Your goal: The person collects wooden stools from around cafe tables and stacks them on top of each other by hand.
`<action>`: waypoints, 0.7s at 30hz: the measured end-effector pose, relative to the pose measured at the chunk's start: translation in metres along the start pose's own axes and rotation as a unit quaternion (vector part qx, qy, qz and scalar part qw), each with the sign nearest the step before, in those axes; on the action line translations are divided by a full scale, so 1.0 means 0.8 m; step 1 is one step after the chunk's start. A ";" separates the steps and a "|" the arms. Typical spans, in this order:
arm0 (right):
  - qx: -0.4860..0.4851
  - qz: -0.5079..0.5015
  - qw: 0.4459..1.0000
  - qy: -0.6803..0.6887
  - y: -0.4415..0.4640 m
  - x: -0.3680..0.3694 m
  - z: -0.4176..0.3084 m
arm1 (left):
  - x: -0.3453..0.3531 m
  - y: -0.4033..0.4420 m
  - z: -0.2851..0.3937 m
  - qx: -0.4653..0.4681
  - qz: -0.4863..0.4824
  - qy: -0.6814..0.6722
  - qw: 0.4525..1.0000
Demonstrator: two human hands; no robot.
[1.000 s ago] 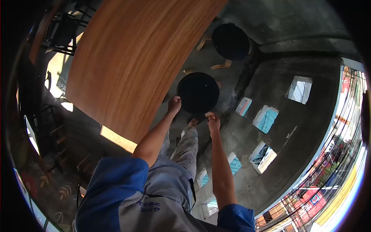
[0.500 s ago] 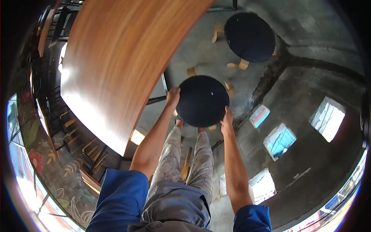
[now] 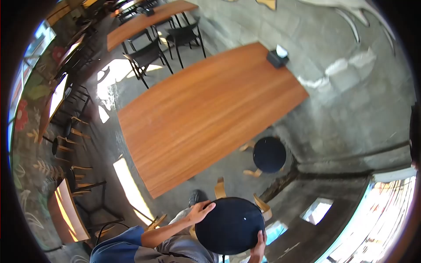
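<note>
A stool (image 3: 230,228) with a round black seat and pale wooden legs is held between my two hands, close to my body. My left hand (image 3: 201,212) is wrapped on the seat's upper-left rim, thumb lying on top. On the lower-right rim, my right hand (image 3: 259,246) grips the edge; part of it is hidden. A small white mark shows on the seat. Beyond it, a second black stool (image 3: 269,154) stands on the floor by the long side of a wooden table (image 3: 210,118).
A dark napkin holder (image 3: 277,58) sits at the table's far end by the concrete wall (image 3: 351,118). Black chairs (image 3: 149,56) stand behind, near another wooden table (image 3: 149,22). More stools and tables line the left. A bag-like dark shoe shape, my foot (image 3: 197,197), is on the floor.
My view has swung up and round, showing the whole table and the room behind. The held stool now appears lower and nearer my body, still in both hands.
</note>
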State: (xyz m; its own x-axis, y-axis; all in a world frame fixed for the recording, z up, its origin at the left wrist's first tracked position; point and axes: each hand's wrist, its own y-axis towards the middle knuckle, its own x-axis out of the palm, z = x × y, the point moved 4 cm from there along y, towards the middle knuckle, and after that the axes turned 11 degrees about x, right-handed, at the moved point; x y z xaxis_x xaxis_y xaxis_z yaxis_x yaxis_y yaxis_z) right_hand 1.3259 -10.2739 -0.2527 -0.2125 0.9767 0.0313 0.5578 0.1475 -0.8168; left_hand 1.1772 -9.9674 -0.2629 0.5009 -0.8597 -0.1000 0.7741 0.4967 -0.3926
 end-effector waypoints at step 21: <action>-0.710 0.042 0.671 -0.211 -0.182 0.164 -0.251 | -0.109 -0.148 0.266 0.401 0.428 -0.143 0.797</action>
State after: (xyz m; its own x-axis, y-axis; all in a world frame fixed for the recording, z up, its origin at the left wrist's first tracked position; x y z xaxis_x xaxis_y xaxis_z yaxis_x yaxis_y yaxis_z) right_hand 1.3776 -10.1361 -0.0140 -0.1739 0.9039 -0.3908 0.7201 0.3874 0.5757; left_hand 1.1241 -9.9255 -0.0133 0.9577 -0.1587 0.2402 0.0418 0.9021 0.4295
